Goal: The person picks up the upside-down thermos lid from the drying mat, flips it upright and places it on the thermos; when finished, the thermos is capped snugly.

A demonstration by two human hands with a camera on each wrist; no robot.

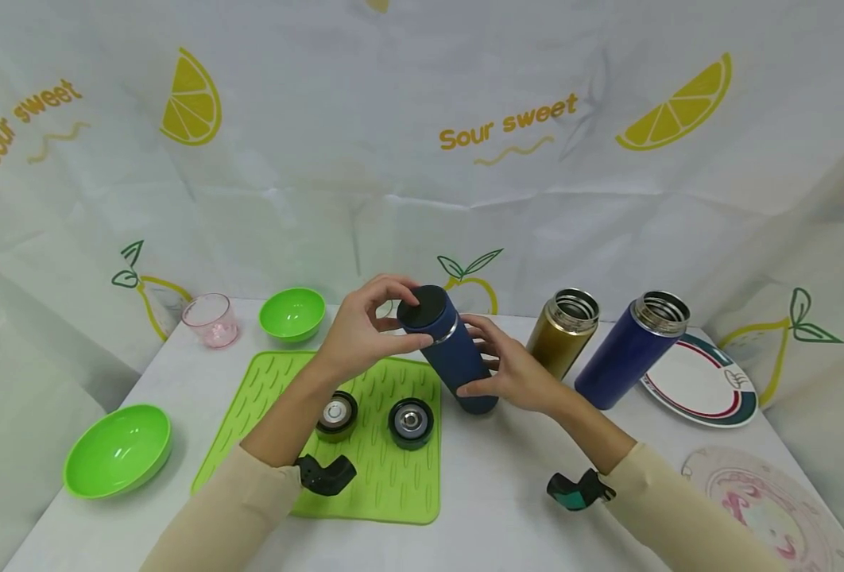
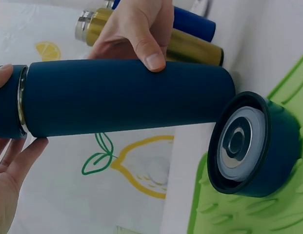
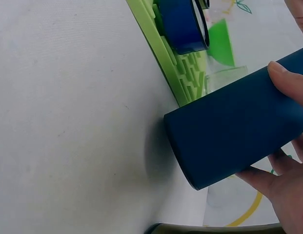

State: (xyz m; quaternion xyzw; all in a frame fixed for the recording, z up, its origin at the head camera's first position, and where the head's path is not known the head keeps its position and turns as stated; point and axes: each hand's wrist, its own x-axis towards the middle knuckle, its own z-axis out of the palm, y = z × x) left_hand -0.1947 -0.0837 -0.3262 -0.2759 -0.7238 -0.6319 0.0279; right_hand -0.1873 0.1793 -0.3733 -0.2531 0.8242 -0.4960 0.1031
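A dark navy bottle [image 1: 456,361] leans between my two hands, its lid on top. My left hand [image 1: 363,332] grips the lid [image 1: 427,308], fingers on its top and thumb at its side. Around the lower body curl the fingers of my right hand [image 1: 513,367]. In the left wrist view a thin silver ring [image 2: 23,101] shows between lid and body. The bottle's base hangs close over the table in the right wrist view; whether it touches, I cannot tell. On a green mat [image 1: 386,496] lie two upturned lids, one dark blue [image 1: 411,423], the other olive-gold [image 1: 337,415].
Right of my hands stand an uncapped gold bottle [image 1: 561,334] and an uncapped blue bottle [image 1: 625,353]. Beyond them lie a rimmed plate [image 1: 740,397] and a pink patterned plate [image 1: 765,508]. Leftward are two green bowls [image 1: 118,453] and a pink glass [image 1: 211,320].
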